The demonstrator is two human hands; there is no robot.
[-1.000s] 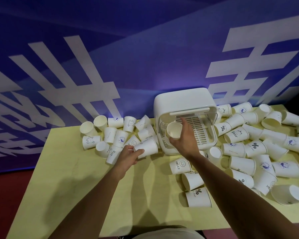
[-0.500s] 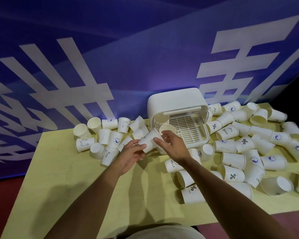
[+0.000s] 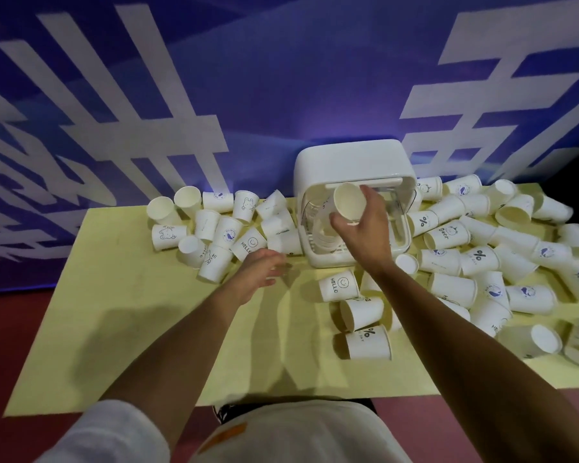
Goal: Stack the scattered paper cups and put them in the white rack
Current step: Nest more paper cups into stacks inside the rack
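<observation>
Two bare hands are seen above a yellow table (image 3: 141, 329). The right hand (image 3: 361, 235) is closed around a cup (image 3: 348, 202) (perhaps several nested ones, this cannot be told). The cup is held with its mouth turned to the camera, directly in front of the open front of the rack (image 3: 348, 162). The thumb is placed under the cup's wall and the fingers are curled around its right side. The rack is white, with rounded corners, and stands at the far edge of the table, against a blue banner (image 3: 281, 78) with large white characters. Something pale is seen inside the rack, left of the hand, but it is too unclear to be named.

The left hand (image 3: 261, 272) is stretched out low over the table, just left of the rack's front. Its fingers are loosely extended and nothing is seen to be gripped by it, though it is blurred. Its fingertips are near the closest cups of the left heap (image 3: 214, 225), which lies scattered to the left of the rack. A larger right heap (image 3: 482, 262) is spread to the right of the rack and in front of it. Most of these cups lie on their sides, and some are printed with "HELLO", "%" or small animals. A white sleeve (image 3: 107, 436) is visible on the left arm.
</observation>
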